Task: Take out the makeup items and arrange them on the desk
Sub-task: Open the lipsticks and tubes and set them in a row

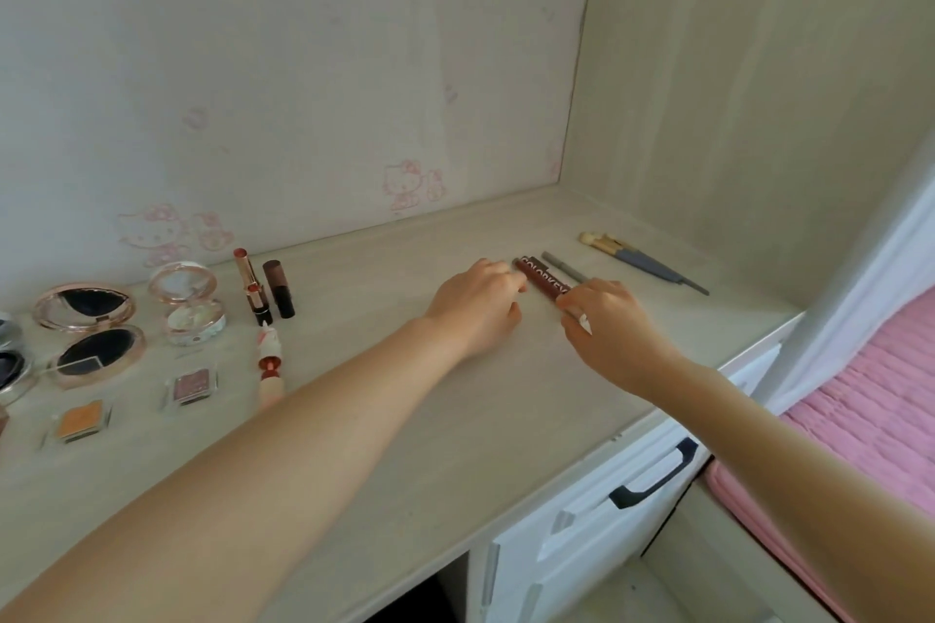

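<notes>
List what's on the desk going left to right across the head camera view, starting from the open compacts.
Dark open compact → white open compact → two upright lipsticks → left hand → brown lip gloss tube → right hand → makeup brushes.

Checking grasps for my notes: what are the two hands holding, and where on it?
Both hold the dark red lip gloss tube lying on the desk: left hand at its far end, right hand at its near end.
</notes>
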Available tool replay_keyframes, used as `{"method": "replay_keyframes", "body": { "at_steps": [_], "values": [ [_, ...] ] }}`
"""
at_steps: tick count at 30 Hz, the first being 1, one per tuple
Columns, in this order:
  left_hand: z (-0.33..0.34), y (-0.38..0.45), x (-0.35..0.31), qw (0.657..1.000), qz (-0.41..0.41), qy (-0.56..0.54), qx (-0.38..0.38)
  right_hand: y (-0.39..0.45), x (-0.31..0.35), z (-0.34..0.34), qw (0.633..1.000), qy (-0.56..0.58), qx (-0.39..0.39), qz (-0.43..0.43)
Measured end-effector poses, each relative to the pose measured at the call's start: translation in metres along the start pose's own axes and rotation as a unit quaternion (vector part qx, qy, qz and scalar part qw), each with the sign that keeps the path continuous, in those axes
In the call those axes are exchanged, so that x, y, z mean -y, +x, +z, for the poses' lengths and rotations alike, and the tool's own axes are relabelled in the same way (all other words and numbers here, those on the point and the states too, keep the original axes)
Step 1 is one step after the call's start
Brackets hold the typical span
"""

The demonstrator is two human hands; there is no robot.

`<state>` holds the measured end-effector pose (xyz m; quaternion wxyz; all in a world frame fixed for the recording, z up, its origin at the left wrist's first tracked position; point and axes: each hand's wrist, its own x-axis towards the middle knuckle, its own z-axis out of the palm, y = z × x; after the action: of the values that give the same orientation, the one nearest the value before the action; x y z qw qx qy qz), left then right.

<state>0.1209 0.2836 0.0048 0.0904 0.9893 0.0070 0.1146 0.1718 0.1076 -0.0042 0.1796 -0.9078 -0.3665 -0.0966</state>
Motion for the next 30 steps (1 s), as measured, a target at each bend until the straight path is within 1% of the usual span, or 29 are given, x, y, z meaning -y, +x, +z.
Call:
{"method": "replay_keyframes", "body": {
  "at_steps": [4, 7, 10, 16, 20, 23, 25, 28, 30],
  "values": [
    [0.013, 0.025, 0.003, 0.999, -0.014, -0.030, 0.023, 0.005, -0.010, 0.005, 0.999, -0.034, -0.016, 0.000],
    [0.018, 0.040, 0.010, 0.998, -0.024, -0.061, 0.027, 0.008, -0.014, 0.007, 0.997, -0.073, -0.021, 0.002],
    [0.022, 0.049, 0.018, 0.996, -0.037, -0.066, 0.037, 0.009, -0.013, 0.010, 0.995, -0.099, -0.027, 0.006],
    [0.026, 0.049, 0.030, 0.995, -0.025, -0.060, 0.071, 0.009, -0.008, 0.015, 0.994, -0.099, -0.041, -0.009],
    [0.023, 0.045, 0.032, 0.997, -0.023, -0.053, 0.047, 0.007, -0.007, 0.017, 0.996, -0.074, -0.049, -0.005],
    [0.020, 0.042, 0.033, 0.998, -0.004, -0.046, 0.042, 0.008, -0.006, 0.019, 0.997, -0.053, -0.046, 0.016],
    [0.020, 0.039, 0.031, 0.997, 0.024, -0.045, 0.059, 0.009, -0.004, 0.020, 0.997, -0.056, -0.038, 0.027],
    [0.018, 0.036, 0.028, 0.995, 0.071, -0.022, 0.069, 0.007, 0.000, 0.019, 0.996, -0.071, -0.038, 0.027],
    [0.014, 0.030, 0.027, 0.995, 0.078, -0.018, 0.060, 0.005, 0.004, 0.018, 0.996, -0.073, -0.039, 0.023]
  ]
}}
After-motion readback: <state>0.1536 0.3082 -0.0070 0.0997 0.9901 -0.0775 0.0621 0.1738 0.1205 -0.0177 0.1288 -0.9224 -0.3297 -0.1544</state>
